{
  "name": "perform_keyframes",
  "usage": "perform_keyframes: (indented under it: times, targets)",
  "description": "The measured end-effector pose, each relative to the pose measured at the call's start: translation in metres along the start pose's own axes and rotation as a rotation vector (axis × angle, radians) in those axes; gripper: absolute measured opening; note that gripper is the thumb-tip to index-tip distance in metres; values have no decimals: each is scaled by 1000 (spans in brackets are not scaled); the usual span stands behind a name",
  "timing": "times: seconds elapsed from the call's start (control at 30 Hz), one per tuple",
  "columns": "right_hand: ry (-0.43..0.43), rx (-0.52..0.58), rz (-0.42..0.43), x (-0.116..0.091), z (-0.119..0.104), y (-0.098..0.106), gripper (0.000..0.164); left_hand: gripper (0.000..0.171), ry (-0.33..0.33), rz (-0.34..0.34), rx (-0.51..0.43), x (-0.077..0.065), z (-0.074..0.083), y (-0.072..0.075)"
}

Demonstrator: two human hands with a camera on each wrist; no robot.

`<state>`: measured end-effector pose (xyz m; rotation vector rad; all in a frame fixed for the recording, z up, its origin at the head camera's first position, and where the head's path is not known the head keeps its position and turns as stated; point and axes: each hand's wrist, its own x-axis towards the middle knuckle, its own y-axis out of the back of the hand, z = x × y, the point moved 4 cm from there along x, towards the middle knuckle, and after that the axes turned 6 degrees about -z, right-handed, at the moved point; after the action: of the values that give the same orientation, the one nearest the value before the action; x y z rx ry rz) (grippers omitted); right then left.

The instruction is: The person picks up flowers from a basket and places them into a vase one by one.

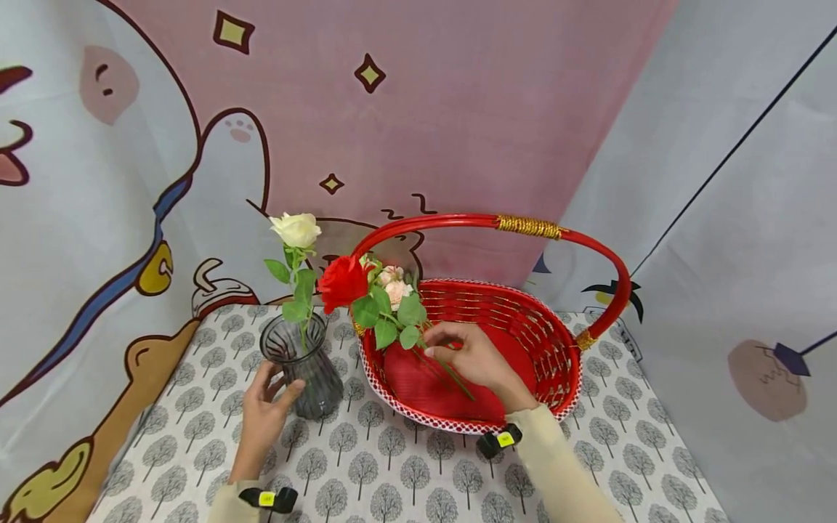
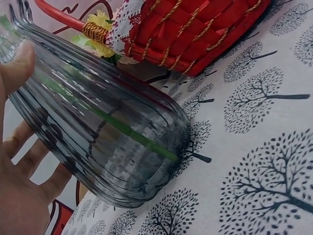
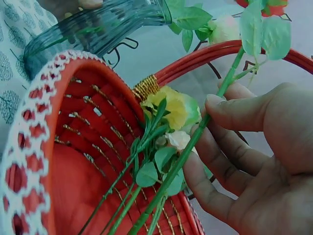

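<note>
My left hand (image 1: 264, 403) holds a grey ribbed glass vase (image 1: 320, 388), thumb on one side and fingers round the other. In the vase stands a white rose (image 1: 296, 230), its green stem (image 2: 139, 138) showing through the glass. My right hand (image 1: 474, 356) pinches the green stem (image 3: 194, 139) of a red rose (image 1: 343, 282) between thumb and fingers, over the red woven basket (image 1: 556, 356). The red bloom leans left, close to the vase's mouth. Pale pink flowers (image 1: 396, 290) and a yellow flower (image 3: 171, 108) lie at the basket's left end.
The basket's tall red handle (image 1: 431, 221), bound with gold cord, arches over it. A tablecloth (image 1: 362, 468) printed with grey trees lies under basket and vase. Behind hangs a pink and white cartoon curtain (image 1: 458, 109), close to the table's back edge.
</note>
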<state>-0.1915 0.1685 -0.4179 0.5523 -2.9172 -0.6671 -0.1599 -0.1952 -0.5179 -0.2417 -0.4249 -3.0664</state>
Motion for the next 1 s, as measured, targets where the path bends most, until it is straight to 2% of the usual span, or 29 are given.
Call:
perform_keyframes:
  times: [0.1,0.23,0.43,0.53,0.8,1.0]
  targets:
    - [4,27,-9,4,-6,-5,17,64,-6,-3,7,-1,1,4]
    - [24,63,-34,13,-16,-13,17,64,-35,26,4,-1,2,8]
    - [58,74,-12,22,-35,-18,19,63,-98,15,2,-1,2,6]
    - [81,81,-20,26,-45,-22,19,63,-109,14,18,-3,1,5]
    - [98,142,-17,35,-68,-30,20,59,-70,0,17,-1,0,4]
    - [121,176,11,46,-80,-35,24,60,-80,-6,6,2,2,3]
